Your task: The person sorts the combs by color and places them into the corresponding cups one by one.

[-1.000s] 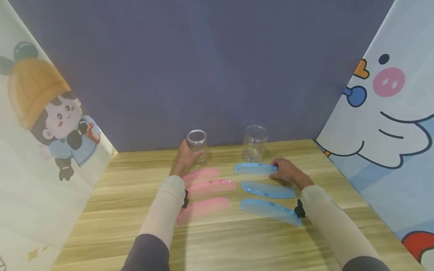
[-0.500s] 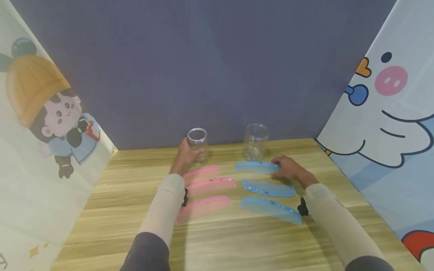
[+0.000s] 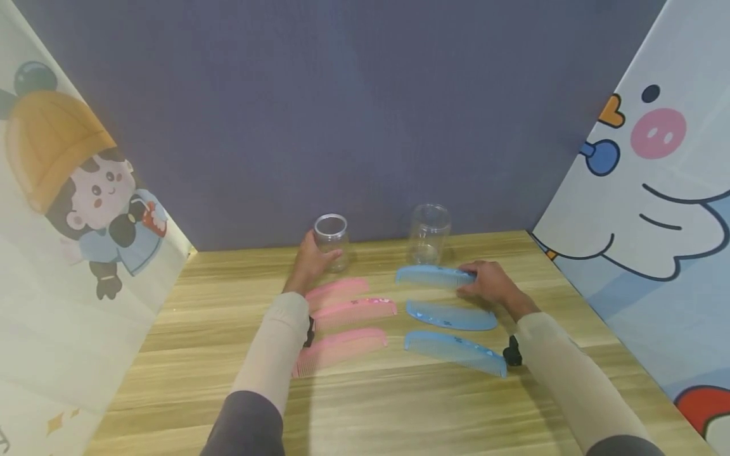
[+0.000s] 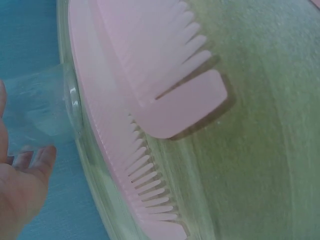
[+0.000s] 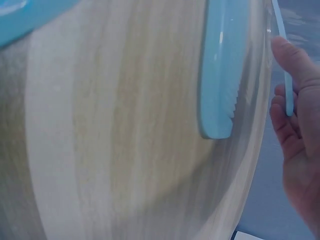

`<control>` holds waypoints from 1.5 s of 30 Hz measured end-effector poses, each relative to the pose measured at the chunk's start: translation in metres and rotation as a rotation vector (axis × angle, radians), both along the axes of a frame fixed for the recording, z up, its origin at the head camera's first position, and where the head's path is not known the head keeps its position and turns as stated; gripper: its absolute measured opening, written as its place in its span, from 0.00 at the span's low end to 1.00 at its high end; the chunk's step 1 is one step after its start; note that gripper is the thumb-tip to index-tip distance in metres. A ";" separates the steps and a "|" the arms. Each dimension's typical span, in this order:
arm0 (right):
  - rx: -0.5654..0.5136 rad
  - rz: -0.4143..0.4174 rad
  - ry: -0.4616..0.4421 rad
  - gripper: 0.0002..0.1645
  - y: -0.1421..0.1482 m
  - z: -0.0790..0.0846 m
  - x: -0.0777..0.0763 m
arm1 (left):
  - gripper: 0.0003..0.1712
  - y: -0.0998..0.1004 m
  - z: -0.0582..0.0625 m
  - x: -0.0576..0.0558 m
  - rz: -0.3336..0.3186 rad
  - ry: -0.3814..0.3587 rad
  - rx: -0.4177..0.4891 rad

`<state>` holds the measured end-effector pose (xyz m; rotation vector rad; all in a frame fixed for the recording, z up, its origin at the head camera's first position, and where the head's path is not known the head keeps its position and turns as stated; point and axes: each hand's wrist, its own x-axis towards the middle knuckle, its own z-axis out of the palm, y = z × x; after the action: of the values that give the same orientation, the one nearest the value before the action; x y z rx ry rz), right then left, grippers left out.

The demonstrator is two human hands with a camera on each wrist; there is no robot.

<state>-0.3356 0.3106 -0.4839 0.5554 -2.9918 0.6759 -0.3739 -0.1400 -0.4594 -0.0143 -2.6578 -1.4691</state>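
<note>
My left hand [image 3: 312, 261] grips the side of a clear jar [image 3: 332, 246] with a pale rim, standing upright at the back of the table. In the left wrist view the fingers curl about the clear jar [image 4: 37, 110]. My right hand [image 3: 489, 282] pinches the right end of the farthest blue comb [image 3: 430, 275]. In the right wrist view this comb [image 5: 289, 92] passes between thumb and fingers, clear of the table. Nearer me lie a second blue comb [image 3: 450, 316] and a third blue comb [image 3: 456, 353]. Three pink combs, one in the middle [image 3: 356, 311], lie on the left.
Another clear jar [image 3: 429, 234] stands upright behind the blue combs. The wood-grain table [image 3: 365, 411] meets a dark back wall [image 3: 365, 126]. Side panels with cartoon prints rise at left [image 3: 45, 316] and right [image 3: 644, 240].
My right hand has lifted the farthest blue comb slightly off the table and shifted a little to the right. My left hand stays on its jar, and the other combs lie as before.
</note>
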 end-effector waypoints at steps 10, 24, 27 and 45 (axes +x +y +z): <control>-0.003 -0.001 0.026 0.35 0.000 0.002 0.000 | 0.57 -0.001 -0.004 0.000 -0.011 0.008 0.018; -0.025 -0.005 0.026 0.33 -0.005 0.032 0.002 | 0.57 -0.002 -0.002 -0.002 -0.015 -0.013 0.039; -0.020 0.007 0.043 0.34 -0.007 0.039 0.001 | 0.57 -0.003 -0.001 -0.001 -0.024 -0.009 0.039; 0.002 0.013 0.094 0.37 -0.043 0.088 -0.006 | 0.56 -0.004 -0.004 -0.001 -0.030 -0.015 0.038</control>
<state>-0.3412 0.2677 -0.3958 0.5896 -2.9045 0.6285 -0.3751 -0.1441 -0.4630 -0.0408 -2.6521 -1.5350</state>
